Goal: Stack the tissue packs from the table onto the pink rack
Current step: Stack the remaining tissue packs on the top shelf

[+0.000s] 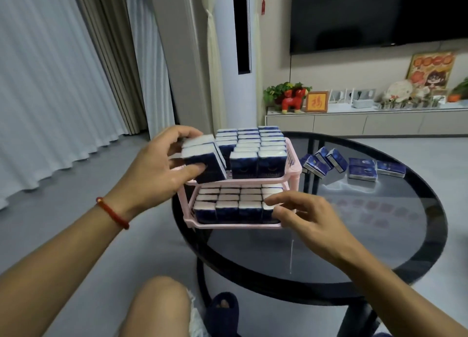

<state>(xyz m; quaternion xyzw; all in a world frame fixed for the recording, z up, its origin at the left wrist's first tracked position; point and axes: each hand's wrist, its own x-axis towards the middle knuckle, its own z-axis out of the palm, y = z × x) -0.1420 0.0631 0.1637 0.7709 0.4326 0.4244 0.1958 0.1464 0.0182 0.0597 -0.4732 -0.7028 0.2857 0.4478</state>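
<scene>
Left hand [162, 169]: clamped, thumb under and fingers over, on two dark-blue film-wrapped tissue packs [205, 159], tilted at the front-left gap of the two-tier pink plastic rack [295, 168], probably to slot in upright like their neighbours. Right hand [301, 217]: fingers loosely spread, steadying the lower tier's front corner (light plastic, likely to slide). Remaining loose packs [352, 168] lying on the round dark glass table [367, 235], some leaning. Soft, squashy blocks, glossy wrap.

The rack [293, 168] looks like smooth pink plastic. The tissue packs [258, 164] wear glossy blue film wrapping. The table [367, 235] has a dark, reflective glass top with a black rim.
</scene>
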